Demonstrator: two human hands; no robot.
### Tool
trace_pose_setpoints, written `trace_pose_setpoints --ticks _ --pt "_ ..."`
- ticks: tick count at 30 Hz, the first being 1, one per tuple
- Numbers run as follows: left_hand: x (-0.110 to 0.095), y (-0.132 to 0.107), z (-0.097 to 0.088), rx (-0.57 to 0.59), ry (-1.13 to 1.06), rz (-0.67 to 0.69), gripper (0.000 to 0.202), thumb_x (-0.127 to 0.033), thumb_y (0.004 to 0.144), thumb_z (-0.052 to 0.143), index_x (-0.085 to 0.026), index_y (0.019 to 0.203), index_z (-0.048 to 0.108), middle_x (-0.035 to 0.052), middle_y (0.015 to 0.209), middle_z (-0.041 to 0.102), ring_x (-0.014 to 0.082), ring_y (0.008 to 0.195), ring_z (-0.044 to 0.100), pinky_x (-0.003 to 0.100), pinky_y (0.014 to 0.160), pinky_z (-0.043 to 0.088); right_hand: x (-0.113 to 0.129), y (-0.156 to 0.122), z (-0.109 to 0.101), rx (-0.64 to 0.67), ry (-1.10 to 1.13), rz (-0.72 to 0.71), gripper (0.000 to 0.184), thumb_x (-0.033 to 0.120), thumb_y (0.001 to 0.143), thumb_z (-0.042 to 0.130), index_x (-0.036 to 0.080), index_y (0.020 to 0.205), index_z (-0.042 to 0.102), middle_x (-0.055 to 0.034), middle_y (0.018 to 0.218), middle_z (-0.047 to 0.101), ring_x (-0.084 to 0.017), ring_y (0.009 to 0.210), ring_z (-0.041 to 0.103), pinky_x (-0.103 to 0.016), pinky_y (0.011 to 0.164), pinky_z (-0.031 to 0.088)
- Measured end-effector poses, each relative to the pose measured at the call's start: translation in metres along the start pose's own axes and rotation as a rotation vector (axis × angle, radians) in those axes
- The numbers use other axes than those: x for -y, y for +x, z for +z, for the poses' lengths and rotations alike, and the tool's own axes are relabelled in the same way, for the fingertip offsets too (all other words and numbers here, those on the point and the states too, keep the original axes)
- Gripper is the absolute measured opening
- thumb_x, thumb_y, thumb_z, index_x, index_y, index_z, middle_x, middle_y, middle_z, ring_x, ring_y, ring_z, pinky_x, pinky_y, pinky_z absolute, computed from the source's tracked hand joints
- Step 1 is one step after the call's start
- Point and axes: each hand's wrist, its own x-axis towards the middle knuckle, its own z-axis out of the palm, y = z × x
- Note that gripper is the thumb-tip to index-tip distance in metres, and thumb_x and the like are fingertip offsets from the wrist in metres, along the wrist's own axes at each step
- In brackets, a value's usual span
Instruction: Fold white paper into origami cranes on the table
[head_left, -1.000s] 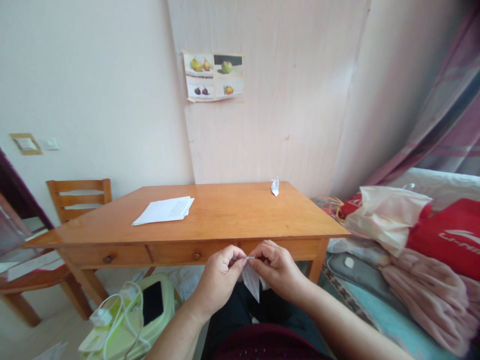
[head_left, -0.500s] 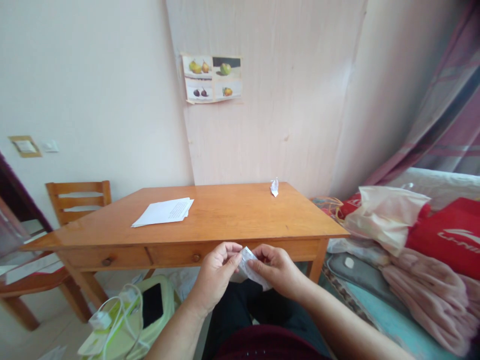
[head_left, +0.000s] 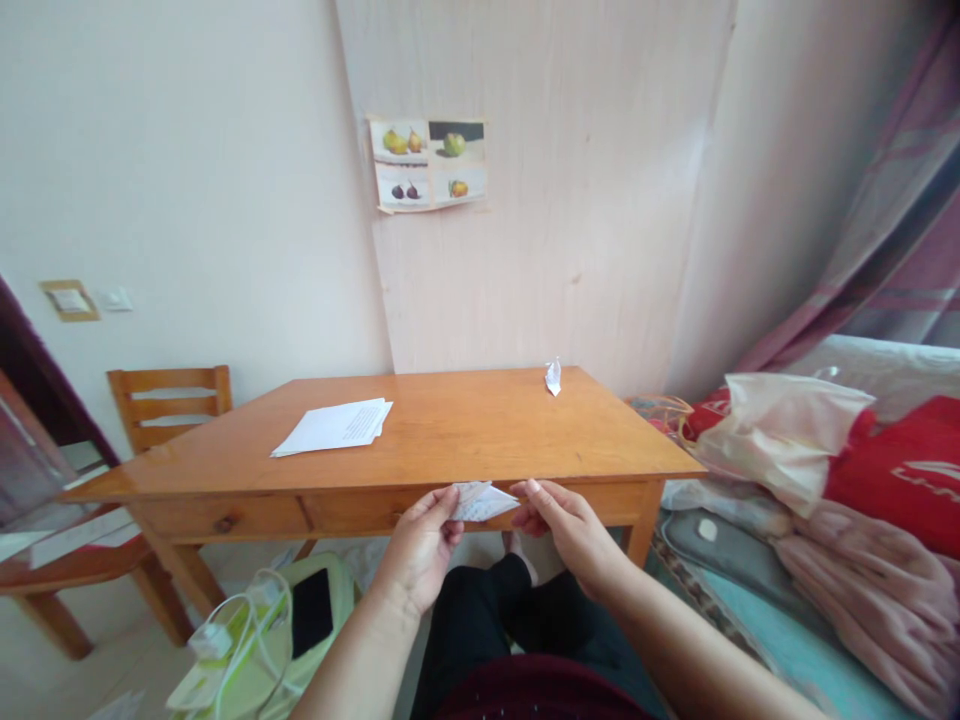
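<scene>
A small folded paper [head_left: 486, 503], white with printing on it, is held up in front of the table's edge over my lap. My left hand [head_left: 425, 540] pinches its left end between thumb and fingers. At the pointed right end, my right hand [head_left: 559, 525] has its thumb and fingers closed on the tip. On the table, toward the back right, stands another folded paper piece [head_left: 553, 377]. A stack of printed paper sheets [head_left: 330, 428] lies on the left of the tabletop.
The wooden table [head_left: 465, 430] has drawers along its front. Left of my legs, a pale green stool [head_left: 337, 590] carries a black phone [head_left: 311, 610] and white cables. A wooden chair [head_left: 169, 400] stands at the left. Bags and a pink blanket [head_left: 862, 580] lie at the right.
The folded paper has turned from a steep tilt to nearly level, its point now toward the right. My hands have moved slightly apart, the right one shifting to the paper's tip.
</scene>
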Motion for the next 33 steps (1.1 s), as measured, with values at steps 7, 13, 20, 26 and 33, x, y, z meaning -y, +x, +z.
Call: trace_pose_setpoints --ticks 7,13,20,26,33 --pt "0.004 0.007 0.001 -0.064 -0.034 -0.009 0.029 -0.028 0.071 0.087 -0.013 0.086 0.067 -0.002 0.07 0.063 0.005 0.052 0.054 0.015 0.046 0.041 0.001 -0.002 0.009 0.034 0.057 -0.007 0.053 0.067 0.092 0.05 0.017 0.095 0.069 -0.0061 0.08 0.07 -0.018 0.07 0.061 -0.031 0.068 0.047" --pt "0.007 0.012 0.009 -0.139 -0.023 0.038 0.026 -0.027 0.075 0.084 -0.014 0.088 0.066 0.0004 0.075 0.068 0.0058 0.054 0.057 0.016 0.049 0.043 0.006 0.003 0.016 0.02 0.198 0.027 0.049 0.065 0.091 0.055 0.018 0.1 0.067 -0.007 0.089 0.07 -0.02 0.078 0.064 -0.033 0.073 0.05" --pt "0.013 0.016 0.03 -0.144 -0.018 0.127 0.034 -0.034 0.071 0.085 -0.015 0.09 0.065 0.0019 0.081 0.071 0.0089 0.063 0.063 0.019 0.058 0.046 0.008 0.01 0.041 0.169 0.392 -0.053 0.045 0.052 0.084 0.071 0.022 0.119 0.065 -0.0083 0.111 0.07 -0.024 0.11 0.063 -0.039 0.098 0.046" --pt "0.016 0.005 0.042 -0.017 -0.012 0.145 0.036 -0.035 0.071 0.085 -0.016 0.089 0.061 0.0028 0.087 0.071 0.0157 0.076 0.067 0.029 0.073 0.053 0.006 0.023 0.05 0.047 0.464 -0.027 0.037 0.045 0.08 0.077 0.019 0.104 0.067 -0.0081 0.103 0.07 -0.022 0.096 0.064 -0.035 0.088 0.049" --pt "0.018 -0.007 0.044 0.045 0.01 0.092 0.035 -0.037 0.074 0.084 -0.017 0.09 0.06 0.0016 0.087 0.069 0.0156 0.08 0.067 0.028 0.075 0.052 -0.001 0.029 0.04 -0.03 0.467 -0.005 0.031 0.044 0.081 0.075 0.016 0.09 0.067 -0.0032 0.083 0.067 -0.015 0.073 0.059 -0.028 0.071 0.046"
